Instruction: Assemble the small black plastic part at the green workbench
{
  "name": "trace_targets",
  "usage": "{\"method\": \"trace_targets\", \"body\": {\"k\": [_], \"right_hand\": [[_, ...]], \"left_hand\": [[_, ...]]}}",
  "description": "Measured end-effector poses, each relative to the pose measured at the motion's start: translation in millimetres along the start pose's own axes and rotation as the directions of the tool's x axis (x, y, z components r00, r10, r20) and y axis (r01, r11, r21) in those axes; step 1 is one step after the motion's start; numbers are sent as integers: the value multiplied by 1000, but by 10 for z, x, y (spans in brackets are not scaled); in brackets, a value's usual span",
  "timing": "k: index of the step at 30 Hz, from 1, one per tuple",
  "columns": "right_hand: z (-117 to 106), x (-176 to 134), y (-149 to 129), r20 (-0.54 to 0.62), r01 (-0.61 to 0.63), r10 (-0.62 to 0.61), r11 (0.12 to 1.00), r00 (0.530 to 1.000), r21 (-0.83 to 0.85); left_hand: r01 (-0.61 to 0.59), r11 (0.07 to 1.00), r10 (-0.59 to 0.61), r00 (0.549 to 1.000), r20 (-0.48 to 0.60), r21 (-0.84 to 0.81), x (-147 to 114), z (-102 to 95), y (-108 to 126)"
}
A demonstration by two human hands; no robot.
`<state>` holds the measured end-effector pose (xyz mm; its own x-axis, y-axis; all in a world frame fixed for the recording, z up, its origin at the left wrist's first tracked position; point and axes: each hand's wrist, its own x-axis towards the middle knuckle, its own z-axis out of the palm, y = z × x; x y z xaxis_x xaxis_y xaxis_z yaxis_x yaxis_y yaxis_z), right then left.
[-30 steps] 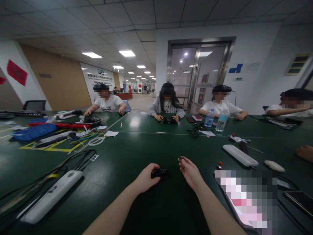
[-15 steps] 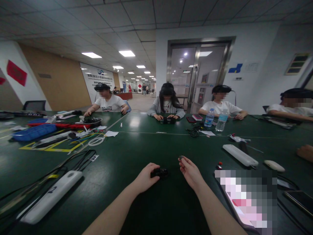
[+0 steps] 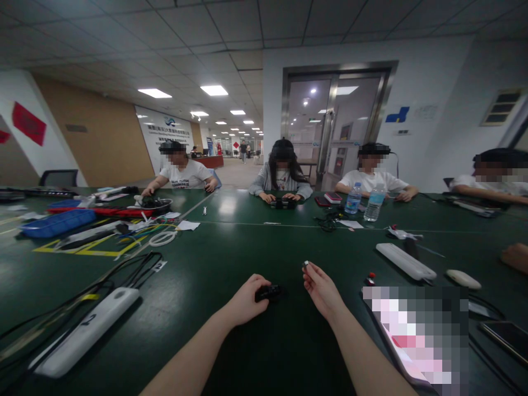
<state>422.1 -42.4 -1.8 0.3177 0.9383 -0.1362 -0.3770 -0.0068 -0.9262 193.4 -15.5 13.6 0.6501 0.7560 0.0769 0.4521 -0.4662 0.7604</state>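
My left hand (image 3: 246,300) rests on the green table (image 3: 231,258) and grips a small black device (image 3: 270,292) by its left end. My right hand (image 3: 323,290) hovers just right of it, pinching a tiny silvery part (image 3: 306,264) between thumb and fingertip. The two hands are a short gap apart, with the black device lying between them. What the small part is cannot be made out.
A white power strip (image 3: 84,331) with black cables lies at my left, another white strip (image 3: 405,262) at my right beside a blurred screen (image 3: 414,330) and a phone (image 3: 505,340). Several people sit across the table; water bottles (image 3: 364,203) and a blue tray (image 3: 58,221) stand farther off.
My right hand has turned the small part slightly, so it now catches the light. My left hand and the black device have barely shifted.
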Motion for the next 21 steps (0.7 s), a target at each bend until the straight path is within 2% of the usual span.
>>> {"method": "trace_targets", "body": {"k": [8, 13, 17, 21], "right_hand": [[20, -13, -7, 26, -24, 22, 998, 999, 56], [59, -56, -3, 59, -3, 5, 999, 998, -38], [183, -167, 5, 167, 33, -4, 985, 986, -170], [312, -277, -1, 319, 119, -6, 934, 948, -337]], "left_hand": [[-74, 996, 75, 997, -21, 44, 10, 20, 17], [-76, 996, 77, 997, -17, 43, 3, 13, 39], [-58, 998, 58, 998, -25, -6, 9, 35, 1], [-52, 996, 50, 998, -32, -78, 9, 47, -13]]}}
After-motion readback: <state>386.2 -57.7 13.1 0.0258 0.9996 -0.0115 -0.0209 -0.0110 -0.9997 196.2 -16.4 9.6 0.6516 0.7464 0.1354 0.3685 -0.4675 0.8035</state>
